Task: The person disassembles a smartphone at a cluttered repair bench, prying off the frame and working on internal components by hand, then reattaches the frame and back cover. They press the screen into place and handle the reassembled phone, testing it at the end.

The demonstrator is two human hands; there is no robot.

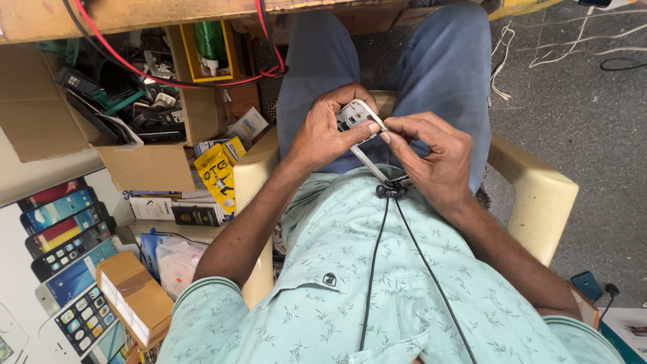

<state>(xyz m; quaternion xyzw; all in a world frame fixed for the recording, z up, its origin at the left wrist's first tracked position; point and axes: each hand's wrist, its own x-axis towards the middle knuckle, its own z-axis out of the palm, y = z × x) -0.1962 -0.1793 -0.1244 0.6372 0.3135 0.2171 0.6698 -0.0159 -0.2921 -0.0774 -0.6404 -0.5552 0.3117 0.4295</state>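
Over my lap, my left hand (322,138) clamps the opened phone (367,145) while my right hand (431,155) pinches its frame edge. Pry too hard and I judge the frame could bend. Beyond it, left, sits a cardboard box (145,165) of parts.

Bright, even light; soft shadows; edges bowed.

The short-sleeved cotton shirt (350,269) is pale mint green, printed all over with small dark leaf sprigs. The denim trousers (431,61) are faded blue. The moulded plastic chair (539,202) is cream yellow. The thin phone frame (364,138) shows silver-white edges. The open cardboard box (151,165) is plain brown. 2 cables (155,75), 1 red and 1 black, cross it.
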